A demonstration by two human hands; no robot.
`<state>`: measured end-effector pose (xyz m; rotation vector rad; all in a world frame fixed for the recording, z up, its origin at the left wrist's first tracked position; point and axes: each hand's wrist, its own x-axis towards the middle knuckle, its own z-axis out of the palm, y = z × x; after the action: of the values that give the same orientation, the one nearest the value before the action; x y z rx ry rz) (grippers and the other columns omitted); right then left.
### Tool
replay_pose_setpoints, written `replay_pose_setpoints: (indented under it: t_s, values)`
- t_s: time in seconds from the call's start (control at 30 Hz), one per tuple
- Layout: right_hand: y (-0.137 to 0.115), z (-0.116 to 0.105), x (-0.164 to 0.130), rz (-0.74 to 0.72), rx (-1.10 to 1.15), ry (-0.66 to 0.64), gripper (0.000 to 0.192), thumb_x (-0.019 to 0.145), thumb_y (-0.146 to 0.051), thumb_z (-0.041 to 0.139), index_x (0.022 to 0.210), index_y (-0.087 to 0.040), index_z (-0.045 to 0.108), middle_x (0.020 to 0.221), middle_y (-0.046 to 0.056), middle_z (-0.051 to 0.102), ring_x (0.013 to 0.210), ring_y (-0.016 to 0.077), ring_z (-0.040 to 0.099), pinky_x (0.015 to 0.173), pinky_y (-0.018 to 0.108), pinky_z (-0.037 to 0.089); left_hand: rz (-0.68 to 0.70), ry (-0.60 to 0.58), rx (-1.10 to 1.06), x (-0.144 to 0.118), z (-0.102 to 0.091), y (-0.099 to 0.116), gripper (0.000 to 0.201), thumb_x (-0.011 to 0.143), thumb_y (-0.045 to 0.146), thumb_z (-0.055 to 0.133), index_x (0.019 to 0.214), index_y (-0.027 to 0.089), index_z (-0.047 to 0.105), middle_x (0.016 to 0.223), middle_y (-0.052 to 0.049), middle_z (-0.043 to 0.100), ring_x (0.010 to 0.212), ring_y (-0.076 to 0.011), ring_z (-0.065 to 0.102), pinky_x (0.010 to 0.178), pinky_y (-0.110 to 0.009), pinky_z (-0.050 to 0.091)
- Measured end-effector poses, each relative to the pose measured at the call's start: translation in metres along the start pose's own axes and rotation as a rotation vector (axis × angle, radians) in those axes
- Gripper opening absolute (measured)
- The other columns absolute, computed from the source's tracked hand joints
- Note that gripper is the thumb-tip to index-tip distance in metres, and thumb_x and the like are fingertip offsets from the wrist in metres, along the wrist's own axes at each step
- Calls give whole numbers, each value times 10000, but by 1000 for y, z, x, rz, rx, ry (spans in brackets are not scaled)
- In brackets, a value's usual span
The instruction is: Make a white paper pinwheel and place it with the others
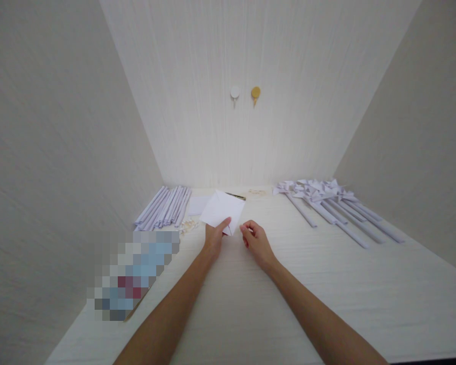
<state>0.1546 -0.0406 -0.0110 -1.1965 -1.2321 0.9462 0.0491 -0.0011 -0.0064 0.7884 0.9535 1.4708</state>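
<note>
My left hand grips a square sheet of white paper by its near edge, thumb on top. Lines run inward from the sheet's corners; whether they are creases or cuts I cannot tell. Just right of the sheet, my right hand is closed, with thumb and fingertips drawn together. Anything in that pinch is too small or hidden to make out. Behind the held sheet lies more white paper, flat on the table. A thin dark tool shows partly past the sheet's far edge.
Rolled white paper tubes are stacked at left, with small pale bits beside them. Several paper pinwheels on paper sticks lie at right. A blurred-out item rests at near left. Two hooks are on the back wall.
</note>
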Motion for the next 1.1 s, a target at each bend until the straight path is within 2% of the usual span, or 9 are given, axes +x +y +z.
replay_pose_setpoints:
  t_s: [0.2, 0.3, 0.47, 0.77, 1.1]
  values:
    - [1, -1, 1, -13, 38, 26, 233, 715, -405, 487, 631, -202, 408, 426, -85, 347, 393, 73, 305, 390, 207, 219, 1, -1, 4, 0, 0, -1, 475, 553, 119, 676, 1012, 182, 570, 921, -53, 658, 797, -161, 603, 605, -222, 483]
    - [3, -2, 3, -70, 82, 45, 186, 700, -362, 517, 648, -192, 461, 485, -67, 392, 420, 74, 335, 401, 210, 242, -2, -6, 4, 0, 0, 0, 479, 556, 113, 674, 1017, 184, 568, 931, -53, 657, 795, -159, 603, 606, -220, 482]
    - [6, -5, 4, -143, 111, 84, 99, 643, -243, 544, 575, -176, 517, 676, -18, 472, 482, 69, 370, 419, 220, 277, -1, 6, -2, 1, 0, -1, 465, 560, 106, 675, 1006, 184, 568, 972, -60, 648, 812, -161, 601, 622, -226, 486]
    - [1, -4, 2, -147, 73, 127, 90, 563, -175, 521, 479, -169, 490, 684, 0, 491, 522, 79, 371, 436, 217, 268, -1, 8, 1, 1, 0, -1, 467, 555, 109, 685, 1001, 179, 567, 997, -63, 642, 869, -178, 596, 649, -240, 490]
    - [-1, -3, 2, -158, 10, 157, 125, 609, -260, 577, 536, -167, 538, 758, 21, 485, 541, 79, 402, 442, 213, 319, -8, -8, -4, 0, 0, 0, 494, 558, 111, 681, 1029, 201, 564, 978, -56, 648, 865, -181, 597, 663, -255, 496]
